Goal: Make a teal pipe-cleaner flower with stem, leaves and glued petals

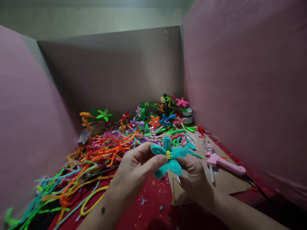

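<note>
A teal pipe-cleaner flower [176, 152] with a cluster of small yellow beads at its centre is held up in front of me, its face toward the camera. My left hand [141, 163] pinches it from the left, the thumb lying over a petal near the centre and the fingers behind. My right hand [195, 174] is closed beneath and behind the right-hand petals; the flower hides part of its fingers, and its grip seems to be at the back of the flower.
Loose, brightly coloured pipe cleaners [103, 153] heap up at the left. Finished flowers [165, 120] stand along the back by a white-lidded jar [187, 115]. A pink glue gun [223, 163] with a black cord rests on cardboard [230, 185]. Pink panels [244, 80] enclose the sides.
</note>
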The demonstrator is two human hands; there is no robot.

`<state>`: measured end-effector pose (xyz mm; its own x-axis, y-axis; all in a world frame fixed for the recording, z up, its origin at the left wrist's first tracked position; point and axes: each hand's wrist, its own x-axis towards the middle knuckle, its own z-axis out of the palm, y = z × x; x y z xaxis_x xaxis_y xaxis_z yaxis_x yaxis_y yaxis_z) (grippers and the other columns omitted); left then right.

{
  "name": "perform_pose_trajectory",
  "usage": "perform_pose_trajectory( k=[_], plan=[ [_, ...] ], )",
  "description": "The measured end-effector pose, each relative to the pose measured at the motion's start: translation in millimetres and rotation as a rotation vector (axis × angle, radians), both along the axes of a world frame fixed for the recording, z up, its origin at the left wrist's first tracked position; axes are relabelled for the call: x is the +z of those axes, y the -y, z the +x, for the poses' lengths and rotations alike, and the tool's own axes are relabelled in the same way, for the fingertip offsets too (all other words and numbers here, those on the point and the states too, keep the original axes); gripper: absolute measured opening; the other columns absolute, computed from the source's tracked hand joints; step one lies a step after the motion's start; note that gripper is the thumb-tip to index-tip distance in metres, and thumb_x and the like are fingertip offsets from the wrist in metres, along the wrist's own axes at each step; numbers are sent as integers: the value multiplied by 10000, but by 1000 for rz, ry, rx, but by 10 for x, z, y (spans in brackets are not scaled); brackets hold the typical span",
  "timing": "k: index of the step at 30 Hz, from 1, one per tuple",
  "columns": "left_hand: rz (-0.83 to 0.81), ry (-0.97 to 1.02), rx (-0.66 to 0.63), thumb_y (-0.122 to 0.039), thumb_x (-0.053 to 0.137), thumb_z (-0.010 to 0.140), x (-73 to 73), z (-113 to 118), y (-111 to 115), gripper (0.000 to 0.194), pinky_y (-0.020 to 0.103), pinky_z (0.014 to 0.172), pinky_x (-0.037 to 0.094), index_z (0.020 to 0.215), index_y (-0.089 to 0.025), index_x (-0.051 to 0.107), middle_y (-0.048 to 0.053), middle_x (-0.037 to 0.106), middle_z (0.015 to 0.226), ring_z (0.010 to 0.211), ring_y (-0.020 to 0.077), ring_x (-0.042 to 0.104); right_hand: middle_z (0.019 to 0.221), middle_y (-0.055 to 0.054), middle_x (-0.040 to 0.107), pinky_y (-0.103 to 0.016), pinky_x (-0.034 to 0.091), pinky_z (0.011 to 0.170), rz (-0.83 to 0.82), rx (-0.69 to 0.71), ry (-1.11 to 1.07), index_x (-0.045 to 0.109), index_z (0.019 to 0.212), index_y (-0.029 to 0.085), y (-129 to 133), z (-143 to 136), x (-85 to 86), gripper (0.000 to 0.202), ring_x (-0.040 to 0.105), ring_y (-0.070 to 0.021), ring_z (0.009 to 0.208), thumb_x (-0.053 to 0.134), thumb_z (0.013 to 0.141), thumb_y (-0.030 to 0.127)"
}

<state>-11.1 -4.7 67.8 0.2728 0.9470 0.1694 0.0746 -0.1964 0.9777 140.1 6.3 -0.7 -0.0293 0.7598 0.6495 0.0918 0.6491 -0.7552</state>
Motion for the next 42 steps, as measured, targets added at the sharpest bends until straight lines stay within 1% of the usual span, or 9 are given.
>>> perform_pose_trajectory(
  k=[4, 9, 14, 19, 25, 27, 31, 38, 42],
  plan=[
    [-154, 143, 38, -296, 645, 730, -46, 86, -51, 172, 213, 569, 424, 698, -128, 646, 14, 598, 625, 572, 102, 534, 693, -15, 611, -282, 466, 662, 50, 57, -19, 707, 812, 235, -3, -13, -53, 257, 550, -154, 659, 471, 827, 134],
    [-396, 418, 75, -217, 693, 668, -126, 112, -104, 152, 173, 471, 414, 637, -110, 590, -1, 583, 545, 459, 67, 520, 691, -8, 608, -320, 477, 717, 72, 90, -48, 720, 808, 252, -7, -8, -67, 275, 549, -158, 650, 491, 807, 100],
    [-453, 475, 45, -197, 677, 671, -151, 118, -137, 160, 151, 388, 361, 620, -105, 556, -15, 528, 475, 390, 55, 476, 707, -8, 645, -307, 500, 680, 40, 127, -77, 721, 834, 251, -29, -19, -72, 245, 580, -156, 642, 524, 797, 110],
    [-142, 345, 103, -205, 643, 722, -111, 101, -111, 187, 190, 456, 397, 895, -200, 572, -39, 547, 608, 462, 74, 493, 653, 3, 660, -274, 502, 613, 14, 118, -88, 729, 783, 249, -68, -45, -5, 197, 583, -152, 607, 573, 764, 130],
    [427, -95, 221, -186, 638, 732, -35, 13, -53, 24, 265, 775, 438, 740, -199, 657, 40, 588, 908, 901, 175, 537, 582, 16, 592, -240, 472, 551, 101, 71, -27, 706, 681, 229, -147, -41, 14, 206, 515, -121, 550, 548, 774, 134],
    [541, -184, 195, -175, 615, 752, -19, -12, -56, 75, 277, 765, 442, 769, -216, 676, 49, 570, 930, 914, 183, 528, 570, 15, 573, -240, 465, 540, 111, 66, -2, 693, 671, 219, -162, -41, -6, 215, 502, -119, 541, 529, 786, 139],
    [688, -403, 145, -151, 565, 785, 1, -36, -76, 134, 268, 687, 435, 803, -228, 673, 33, 538, 817, 809, 160, 513, 575, 17, 555, -234, 449, 539, 122, 59, 31, 671, 656, 205, -179, -41, -42, 244, 493, -115, 545, 491, 799, 125],
    [691, -571, -2, -181, 551, 807, 74, -74, -132, 100, 272, 704, 406, 833, -222, 638, 28, 577, 794, 798, 163, 518, 599, 7, 531, -241, 432, 558, 70, 101, 102, 658, 678, 201, -210, -9, -94, 240, 485, -123, 567, 474, 829, 166],
    [751, -676, 17, -211, 601, 768, 134, -63, -144, 26, 291, 688, 376, 751, -216, 620, 11, 601, 703, 718, 167, 519, 620, 3, 544, -242, 427, 564, 72, 115, 131, 658, 694, 197, -214, 2, -109, 213, 485, -124, 571, 488, 817, 158]
  ],
)
